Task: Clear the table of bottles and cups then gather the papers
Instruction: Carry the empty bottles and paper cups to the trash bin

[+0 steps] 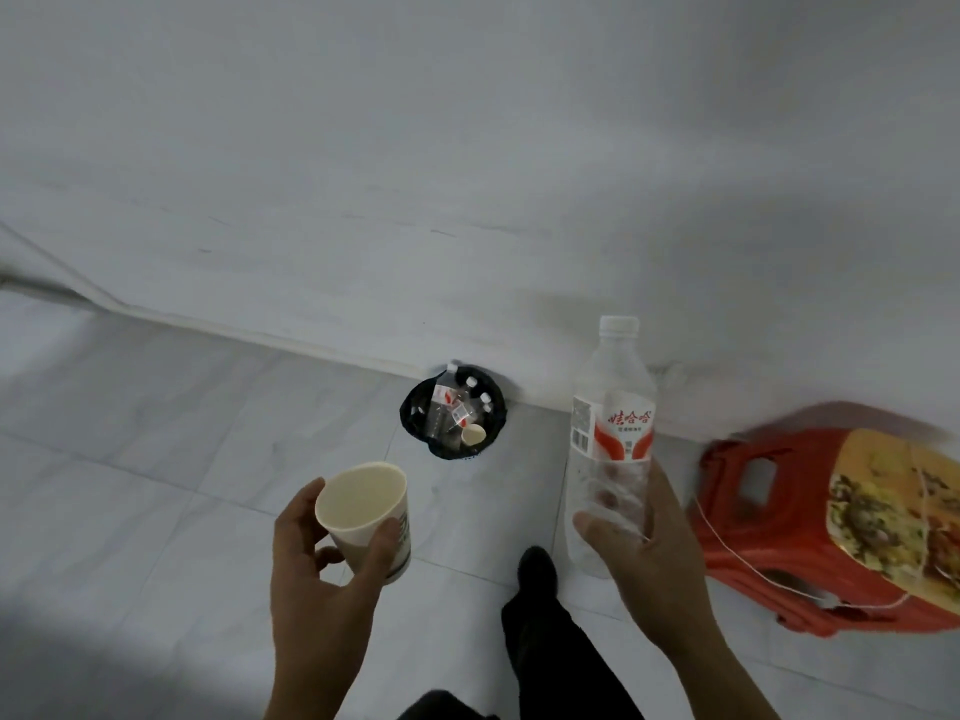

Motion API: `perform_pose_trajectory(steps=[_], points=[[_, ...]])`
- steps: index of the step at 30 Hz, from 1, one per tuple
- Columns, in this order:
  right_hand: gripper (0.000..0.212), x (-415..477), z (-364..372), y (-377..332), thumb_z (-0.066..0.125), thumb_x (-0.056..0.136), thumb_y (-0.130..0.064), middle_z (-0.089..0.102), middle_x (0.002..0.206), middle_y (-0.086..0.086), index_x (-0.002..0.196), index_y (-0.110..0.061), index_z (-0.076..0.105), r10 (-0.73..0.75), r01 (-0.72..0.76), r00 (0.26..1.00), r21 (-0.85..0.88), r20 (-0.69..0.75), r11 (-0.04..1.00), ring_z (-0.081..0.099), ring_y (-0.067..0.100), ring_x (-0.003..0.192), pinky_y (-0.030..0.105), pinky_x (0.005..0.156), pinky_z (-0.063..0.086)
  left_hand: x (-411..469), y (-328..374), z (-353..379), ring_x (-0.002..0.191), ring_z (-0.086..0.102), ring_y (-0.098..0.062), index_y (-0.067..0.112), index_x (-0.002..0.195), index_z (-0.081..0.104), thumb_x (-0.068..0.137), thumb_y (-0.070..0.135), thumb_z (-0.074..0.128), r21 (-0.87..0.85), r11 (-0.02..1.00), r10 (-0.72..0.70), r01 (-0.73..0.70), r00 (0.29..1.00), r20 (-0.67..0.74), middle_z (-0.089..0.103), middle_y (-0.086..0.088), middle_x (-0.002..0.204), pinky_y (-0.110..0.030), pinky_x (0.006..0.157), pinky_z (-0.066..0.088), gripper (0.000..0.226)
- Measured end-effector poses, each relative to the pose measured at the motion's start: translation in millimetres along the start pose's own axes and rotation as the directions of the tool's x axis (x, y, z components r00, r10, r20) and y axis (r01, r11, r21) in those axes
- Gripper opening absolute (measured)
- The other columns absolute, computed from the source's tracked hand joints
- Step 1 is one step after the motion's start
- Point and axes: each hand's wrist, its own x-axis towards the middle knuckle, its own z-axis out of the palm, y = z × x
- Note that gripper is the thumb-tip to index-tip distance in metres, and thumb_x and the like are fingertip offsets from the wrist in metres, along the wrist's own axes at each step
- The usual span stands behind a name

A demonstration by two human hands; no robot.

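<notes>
My left hand (317,579) grips a white paper cup (363,511), held upright with its empty inside showing. My right hand (654,558) is closed around the lower half of a clear plastic water bottle (613,439) with a white cap and a red-and-white label, also upright. Ahead on the floor, against the wall, stands a black-lined bin (453,414) holding several clear bottles and a paper cup. Both hands are in front of the bin and nearer to me than it. No table or papers are in view.
A stack of red plastic stools (810,522) with a patterned yellow seat stands at the right by the wall. A white wall (467,174) runs behind the bin. My dark trouser leg and shoe (537,569) are on the grey tiled floor between my hands.
</notes>
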Motion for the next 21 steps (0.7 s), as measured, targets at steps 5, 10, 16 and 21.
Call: perform_pose_trajectory(steps=[5, 10, 16, 21], points=[[0.070, 100, 21, 5, 0.075, 0.071, -0.033, 0.069, 0.116, -0.016, 0.136, -0.038, 0.049, 0.090, -0.084, 0.991, -0.069, 0.095, 0.994, 0.067, -0.002, 0.100, 0.020, 0.079, 0.053, 80, -19, 60, 0.110, 0.060, -0.014, 0.040, 0.134, 0.045, 0.056, 0.058, 0.071, 0.030, 0.994, -0.106, 0.106, 0.994, 0.012, 0.056, 0.016, 0.127, -0.030, 0.087, 0.050, 0.084], [0.063, 172, 58, 58, 0.079, 0.081, -0.020, 0.067, 0.113, -0.023, 0.133, -0.039, 0.050, 0.197, -0.181, 0.974, -0.145, 0.109, 0.973, 0.066, -0.006, 0.099, 0.019, 0.077, 0.053, 147, -89, 125, 0.113, 0.056, -0.002, 0.034, 0.134, 0.044, 0.063, 0.049, 0.078, 0.090, 0.975, -0.212, 0.204, 0.974, 0.081, 0.055, 0.018, 0.125, -0.017, 0.086, 0.047, 0.079], [0.067, 247, 117, 162, 0.078, 0.076, -0.036, 0.066, 0.112, -0.023, 0.135, -0.038, 0.047, 0.278, -0.266, 0.960, -0.180, 0.041, 0.947, 0.065, -0.007, 0.099, 0.023, 0.079, 0.053, 235, -258, 224, 0.114, 0.050, -0.012, 0.031, 0.126, 0.041, 0.069, 0.013, 0.087, 0.225, 0.946, -0.267, 0.232, 0.954, 0.139, 0.042, 0.019, 0.119, -0.024, 0.089, 0.048, 0.075], [0.076, 285, 157, 249, 0.080, 0.070, -0.041, 0.065, 0.116, -0.025, 0.137, -0.045, 0.044, 0.335, -0.323, 0.941, -0.187, 0.038, 0.928, 0.066, -0.005, 0.101, 0.033, 0.085, 0.057, 296, -396, 306, 0.104, 0.053, -0.010, 0.019, 0.129, 0.047, 0.067, 0.016, 0.085, 0.337, 0.913, -0.299, 0.232, 0.940, 0.165, 0.049, 0.003, 0.123, -0.036, 0.090, 0.052, 0.073]])
